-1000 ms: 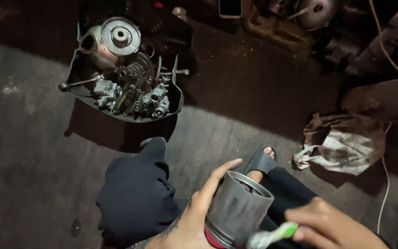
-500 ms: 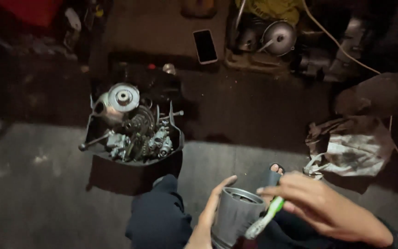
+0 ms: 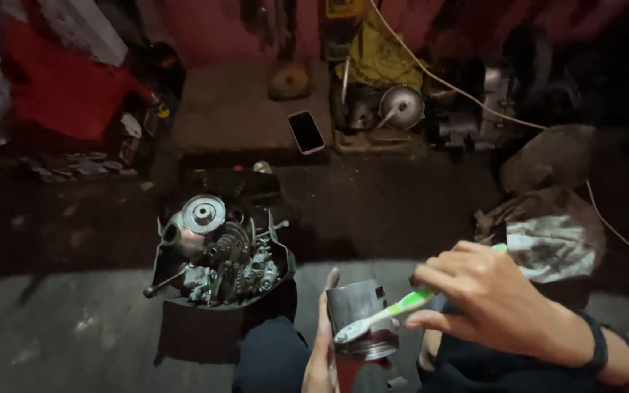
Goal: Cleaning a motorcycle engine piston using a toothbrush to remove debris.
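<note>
A: Fingers first?
B: Right hand (image 3: 500,306) has its fingers clenched round a toothbrush (image 3: 391,314) with a green and white plastic handle; the bristle end lies against the side of the metal cylinder (image 3: 362,320).
A: Left?
B: Left hand (image 3: 322,349) is wrapped round the cylinder from the near side, thumb up along its edge, gripping it upright at bottom centre, over the knees in dark trousers (image 3: 271,360).
A: How does the cylinder look?
B: Dull grey metal, smooth wall, round, with a notch at the top rim. Can't tell whether it's hollow.
A: Further out?
B: Black plastic tray (image 3: 183,302) to the left on rough grey concrete floor (image 3: 60,327), full of greasy gears and a shiny round disc (image 3: 203,213). A crumpled dirty rag (image 3: 555,244) to the right. A phone (image 3: 306,132) lies flat on a step beyond. A pale cord (image 3: 438,76) runs across the clutter at the back.
</note>
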